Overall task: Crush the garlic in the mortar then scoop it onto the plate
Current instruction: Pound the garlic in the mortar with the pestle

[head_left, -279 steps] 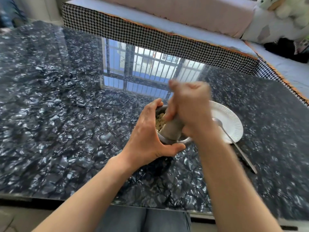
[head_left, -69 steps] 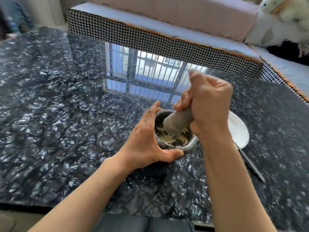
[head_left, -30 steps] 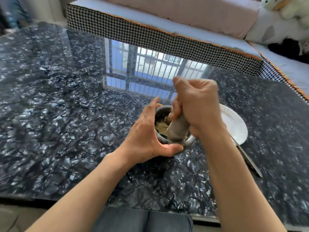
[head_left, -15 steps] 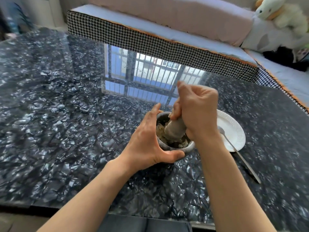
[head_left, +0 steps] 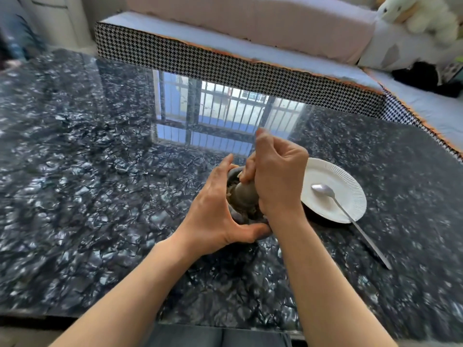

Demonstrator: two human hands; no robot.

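A small grey mortar [head_left: 235, 174] stands on the dark marbled table [head_left: 100, 196], mostly covered by my hands. My left hand [head_left: 213, 211] grips its near and left side, thumb curled under the front rim. My right hand [head_left: 278, 179] grips the grey pestle [head_left: 244, 195], whose broad end is down inside the bowl. Crushed pale garlic [head_left: 231, 190] shows beside the pestle head. Right of the mortar sits a white paper plate [head_left: 348, 186]. A metal spoon [head_left: 335, 199] lies with its bowl on the plate and its handle reaching onto the table.
A houndstooth-edged sofa [head_left: 225, 63] borders the table's far side and right corner. A plush toy [head_left: 421, 16] sits on it at top right. A window reflection [head_left: 213, 116] shines on the tabletop behind the mortar. My legs are under the near edge.
The pestle has kept pounding up and down in the mortar while my left hand stays on the bowl. The view has shifted, so more of the plate and spoon shows.
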